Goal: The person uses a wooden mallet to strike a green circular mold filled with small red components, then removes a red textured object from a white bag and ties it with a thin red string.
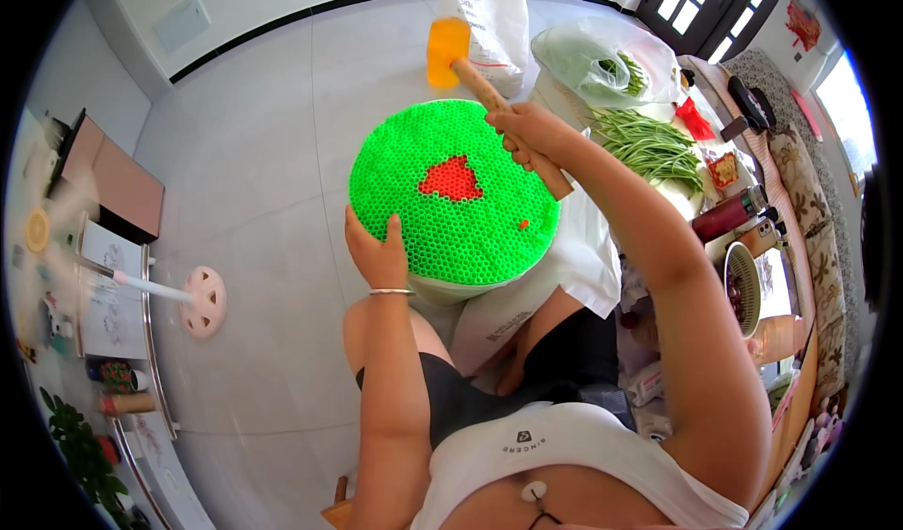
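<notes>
At frame centre, the green tube bundle [453, 224] had a red patch [453, 179]; left hand [379, 255] touched it, unclenched; right hand [534, 137] grasped a mallet [478, 82].

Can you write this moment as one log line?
left hand: against round bundle of green plastic-looking tubes | right hand: gripping orange-headed, wooden-handled mallet | red tube patch: near bundle's middle

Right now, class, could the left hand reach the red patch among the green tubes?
Probably yes: the left hand is at the near left edge of the green tubes, nothing lies between it and the red patch, and the right hand holds the mallet clear of that path.
</notes>
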### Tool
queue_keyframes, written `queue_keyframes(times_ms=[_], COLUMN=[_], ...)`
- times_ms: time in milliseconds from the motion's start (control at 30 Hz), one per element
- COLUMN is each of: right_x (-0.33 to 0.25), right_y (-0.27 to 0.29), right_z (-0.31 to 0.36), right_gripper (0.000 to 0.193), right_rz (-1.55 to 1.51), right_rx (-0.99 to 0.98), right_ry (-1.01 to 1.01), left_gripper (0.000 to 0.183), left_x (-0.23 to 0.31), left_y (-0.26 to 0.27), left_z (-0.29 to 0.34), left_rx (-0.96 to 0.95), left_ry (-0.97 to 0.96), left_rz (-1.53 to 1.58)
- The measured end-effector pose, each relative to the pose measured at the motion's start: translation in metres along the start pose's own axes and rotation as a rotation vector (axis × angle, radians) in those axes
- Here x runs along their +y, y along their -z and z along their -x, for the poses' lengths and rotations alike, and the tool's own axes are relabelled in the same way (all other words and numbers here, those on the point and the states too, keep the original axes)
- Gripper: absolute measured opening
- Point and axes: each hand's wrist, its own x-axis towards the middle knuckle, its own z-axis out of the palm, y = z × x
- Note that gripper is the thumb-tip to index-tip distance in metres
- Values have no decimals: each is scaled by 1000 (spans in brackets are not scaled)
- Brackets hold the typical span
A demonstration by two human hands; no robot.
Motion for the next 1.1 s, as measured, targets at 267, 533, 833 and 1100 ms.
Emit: queue_keyframes(times_ms=[267,533,833,1100], right_x=[-5,-8,-14,-3], right_y=[-21,-34,-53,-75], right_z=[-19,-32,-33,-30], right_gripper=[31,34,37,32], right_rz=[148,197,254,-42], right_rx=[-92,-146,-266,-312], right_ry=[-51,-41,-26,-150], left_gripper=[73,73,73,48], left_x=[5,7,6,5], left_y=[-5,-3,-4,-9], left_z=[1,0,-2,-5], left_rx=[23,4,3,123], left_ry=[-5,-30,-7,140], left_rz=[28,36,24,386])
